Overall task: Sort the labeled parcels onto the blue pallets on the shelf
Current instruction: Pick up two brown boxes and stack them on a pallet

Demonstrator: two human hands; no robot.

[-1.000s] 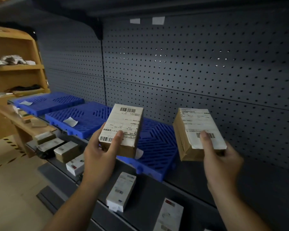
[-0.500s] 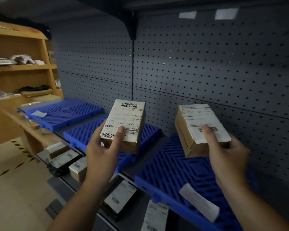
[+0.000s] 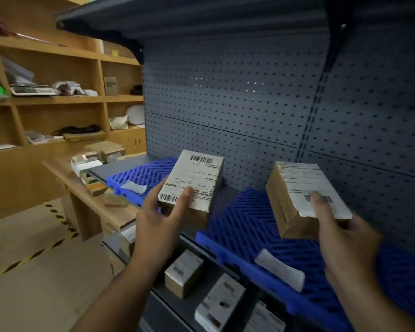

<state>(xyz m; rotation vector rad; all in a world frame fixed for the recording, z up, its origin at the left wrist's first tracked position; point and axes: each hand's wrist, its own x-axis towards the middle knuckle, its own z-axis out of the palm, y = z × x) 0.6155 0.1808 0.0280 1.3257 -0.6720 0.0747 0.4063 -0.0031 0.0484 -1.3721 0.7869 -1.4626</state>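
While my left hand (image 3: 158, 224) clasps the left parcel (image 3: 194, 180), my right hand (image 3: 343, 238) grips the right parcel (image 3: 295, 188), long axis pointing away, above the nearer blue pallet (image 3: 244, 224).

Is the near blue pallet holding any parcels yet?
No parcels: the near blue slatted plastic pallet carries only a white paper slip; part is hidden behind the right hand.

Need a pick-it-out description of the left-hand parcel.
Find the grey pegboard shelf with blue pallets. Two brown parcels are held before it; the left hand grips the left parcel. Unlike the right parcel, its label shows barcodes at both ends.
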